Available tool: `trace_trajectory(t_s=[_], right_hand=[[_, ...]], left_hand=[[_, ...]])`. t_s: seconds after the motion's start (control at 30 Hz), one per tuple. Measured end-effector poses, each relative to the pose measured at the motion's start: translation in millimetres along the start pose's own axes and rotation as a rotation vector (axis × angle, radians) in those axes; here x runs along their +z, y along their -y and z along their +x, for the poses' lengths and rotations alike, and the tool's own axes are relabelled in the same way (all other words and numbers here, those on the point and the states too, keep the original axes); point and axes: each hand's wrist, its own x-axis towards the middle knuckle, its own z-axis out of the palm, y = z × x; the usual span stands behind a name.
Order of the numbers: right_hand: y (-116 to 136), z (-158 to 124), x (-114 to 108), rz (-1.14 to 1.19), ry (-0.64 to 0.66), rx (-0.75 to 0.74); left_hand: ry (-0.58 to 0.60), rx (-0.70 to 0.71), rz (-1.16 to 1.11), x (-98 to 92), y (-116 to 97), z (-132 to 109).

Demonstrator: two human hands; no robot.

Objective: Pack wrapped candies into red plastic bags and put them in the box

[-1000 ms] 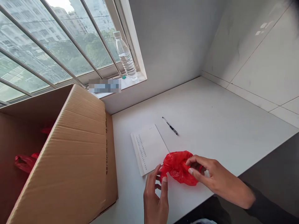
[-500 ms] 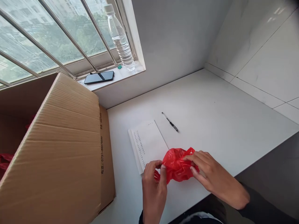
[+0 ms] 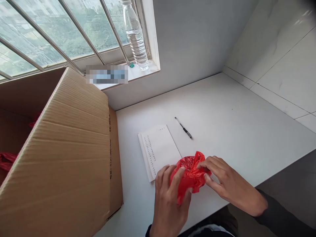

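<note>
A crumpled red plastic bag (image 3: 191, 172) lies on the white table (image 3: 227, 128) near its front edge. My left hand (image 3: 170, 197) is closed around the bag's left and lower side, with the thumb under it. My right hand (image 3: 227, 184) pinches the bag's right side with its fingertips. Just left of the bag lies a white notebook (image 3: 160, 148) with small printed lines. A black pen (image 3: 184, 127) rests on the table behind the bag.
A large open cardboard box (image 3: 66, 154) fills the left, with red bags (image 3: 7, 159) inside. On the window sill (image 3: 148, 69) stand a clear water bottle (image 3: 135, 36) and a blurred flat object (image 3: 106, 74). Tiled wall at right.
My left hand has gone from hovering beside the bag to gripping it. Both hands have squeezed the bag into a tighter bundle. The view has tilted slightly.
</note>
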Motion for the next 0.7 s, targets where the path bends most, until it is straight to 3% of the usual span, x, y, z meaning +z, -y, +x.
trace_trajectory(t_s=[0.13, 0.33, 0.4, 0.57, 0.7], right_hand=[[-1, -2, -2, 0.032, 0.026, 0.049], [-7, -6, -10, 0.092, 0.008, 0.211], [1, -4, -12, 0.131, 0.019, 0.179], [25, 13, -2, 0.121, 0.023, -0.061], [20, 19, 3, 0.116, 0.012, -0.048]], left_hand=[[0.031, 0.043, -0.022, 2.2, 7, 10], [-0.16, -0.217, -0.127, -14.2, 19, 4], [-0.173, -0.294, -0.188, -15.5, 16, 2], [-0.182, -0.354, -0.311, -9.4, 1, 2], [-0.233, -0.392, -0.341, -14.2, 4, -2]])
